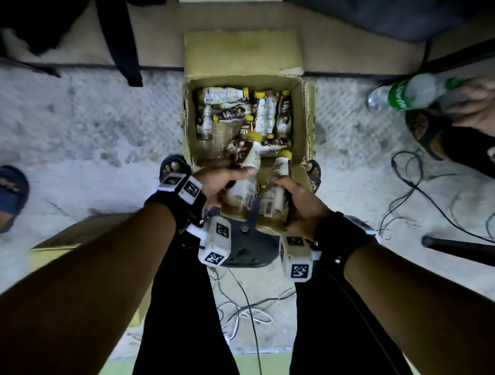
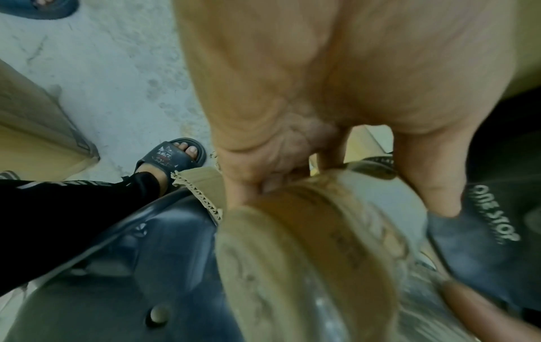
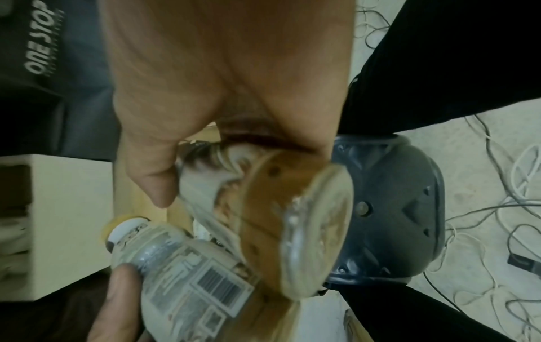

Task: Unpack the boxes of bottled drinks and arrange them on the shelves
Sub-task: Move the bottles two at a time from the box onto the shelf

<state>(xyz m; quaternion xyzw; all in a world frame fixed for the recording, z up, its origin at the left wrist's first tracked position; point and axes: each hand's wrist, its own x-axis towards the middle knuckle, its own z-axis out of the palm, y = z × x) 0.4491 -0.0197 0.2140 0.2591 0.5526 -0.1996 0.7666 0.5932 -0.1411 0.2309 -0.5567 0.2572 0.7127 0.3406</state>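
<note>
An open cardboard box (image 1: 300, 121) stands on the floor between my feet, with several yellow-capped brown-and-white drink bottles (image 1: 265, 112) lying loose inside. Over its near edge, my left hand (image 1: 226, 180) grips one such bottle (image 1: 245, 158) round its body, cap pointing away. Beside it, my right hand (image 1: 295, 193) grips a second bottle (image 1: 279, 168). In the left wrist view my left hand (image 2: 292, 162) curls round the bottle's base (image 2: 307, 243). The right wrist view has my right hand (image 3: 205, 138) round its bottle (image 3: 307, 215), with the left hand's bottle (image 3: 199, 273) close by.
A dark blue plastic stool (image 1: 244, 250) sits under my hands. At the right, another person's hands hold a clear green-labelled bottle (image 1: 407, 93). Cables (image 1: 442, 200) trail over the floor. A second cardboard box (image 1: 71, 239) lies at my left, with a sandalled foot (image 1: 3, 194) beyond.
</note>
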